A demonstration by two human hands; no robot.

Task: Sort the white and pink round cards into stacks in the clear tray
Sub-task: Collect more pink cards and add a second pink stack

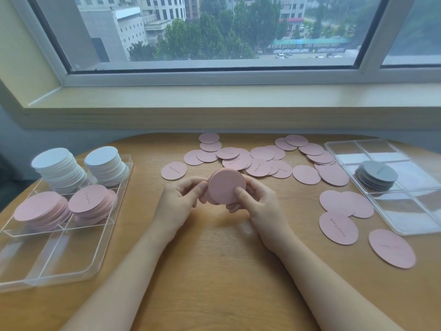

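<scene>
Hands working at centre of the rounded wooden table (214,271). Left hand (179,201) and right hand (255,204) are together holding a small bunch of pink round paper cards (226,187), lifted just above the tabletop and tilted toward the camera. Right thumb is pressing on the front card's lower right edge, right fingers curling behind the bunch; left fingers are curling round its left edge.

Clear plastic compartment tray (100,249) is sitting at the left. Its two far compartments are holding two tall white card stacks (59,168), side by side. The middle row is holding two lower pink card stacks (43,209), the right one showing script on top. Near compartments are showing no cards.

Loose pink cards (260,161) are lying scattered and overlapping across the far and right table. Second clear tray (405,218) is lying at the right, carrying a short grey card stack (378,174). Window (214,27) behind is showing trees and buildings.
</scene>
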